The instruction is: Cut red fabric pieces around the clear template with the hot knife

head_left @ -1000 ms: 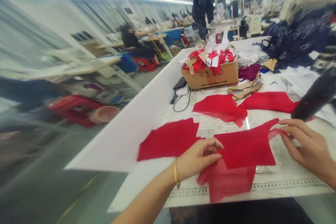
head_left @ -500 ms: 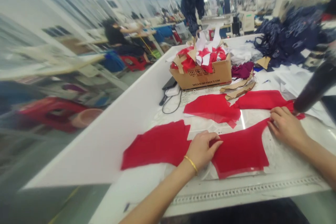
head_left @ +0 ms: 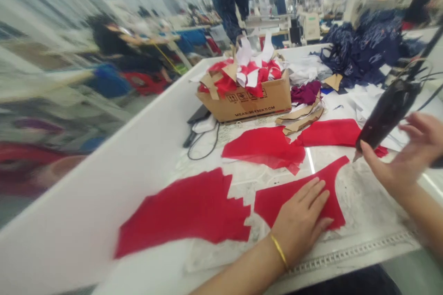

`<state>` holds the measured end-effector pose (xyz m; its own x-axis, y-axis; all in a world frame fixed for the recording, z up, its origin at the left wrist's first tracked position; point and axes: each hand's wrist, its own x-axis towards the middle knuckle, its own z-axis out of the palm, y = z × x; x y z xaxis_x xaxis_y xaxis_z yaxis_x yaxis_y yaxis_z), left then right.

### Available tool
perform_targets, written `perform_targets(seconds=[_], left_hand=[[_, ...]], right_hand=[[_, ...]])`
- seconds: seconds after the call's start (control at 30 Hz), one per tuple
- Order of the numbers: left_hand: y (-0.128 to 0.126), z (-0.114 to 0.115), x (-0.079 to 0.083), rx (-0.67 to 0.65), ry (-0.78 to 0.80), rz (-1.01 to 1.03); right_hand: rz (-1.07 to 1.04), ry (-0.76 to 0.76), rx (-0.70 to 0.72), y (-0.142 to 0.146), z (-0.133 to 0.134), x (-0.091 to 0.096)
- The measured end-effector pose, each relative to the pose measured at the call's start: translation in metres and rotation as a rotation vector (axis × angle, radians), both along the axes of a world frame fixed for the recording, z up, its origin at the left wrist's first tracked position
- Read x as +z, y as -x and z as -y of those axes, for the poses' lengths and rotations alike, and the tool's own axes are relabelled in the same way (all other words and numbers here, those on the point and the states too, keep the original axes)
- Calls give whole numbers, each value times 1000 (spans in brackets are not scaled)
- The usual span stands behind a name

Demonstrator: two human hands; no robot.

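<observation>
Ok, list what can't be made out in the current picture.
All in the head view:
Red cloth: partly hidden under the left hand.
Cardboard box: its inside bottom, hidden by its walls and scraps.
Measuring strip: numbers too small.
Right forearm: cut off by the right edge.

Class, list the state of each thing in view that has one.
Near red piece: flat, partly covered.
Left grip: open, resting on it.
Black tool: tilted, tip down.
Right grip: open, beside it.
Left red stack: flat, edges staggered.
Cardboard box: open, heaped with scraps.
Black cord: looped.
Purple cloth: crumpled.
Navy cloth: heaped.
</observation>
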<state>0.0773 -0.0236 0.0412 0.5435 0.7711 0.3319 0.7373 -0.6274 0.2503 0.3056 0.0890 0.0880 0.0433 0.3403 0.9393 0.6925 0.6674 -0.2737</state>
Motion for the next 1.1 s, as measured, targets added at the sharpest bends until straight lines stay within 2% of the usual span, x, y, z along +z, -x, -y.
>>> perform_targets(seconds=[0.1,0.17,0.23,0.37,0.53,0.93,1.1], left_hand=[[-20,-17,-9,-48,34,-82],[-30,-28,-14,-59,65,-143],[-36,-37,-17,-59,92,-177],[-40,-45,-22,-49,119,-173],[-36,-46,-26,-66,105,-146],[-33,-46,-28,-67,77,-129],[-32,-46,-31,-68,91,-100]], right_hand=[[-87,363,215,14,-5,12],[-131,501,345,22,-7,16],[-160,562,418,26,-10,19],[-231,526,398,30,-20,18],[-384,469,343,33,-32,7],[-422,423,369,35,-38,4],[-399,471,355,35,-38,-1]])
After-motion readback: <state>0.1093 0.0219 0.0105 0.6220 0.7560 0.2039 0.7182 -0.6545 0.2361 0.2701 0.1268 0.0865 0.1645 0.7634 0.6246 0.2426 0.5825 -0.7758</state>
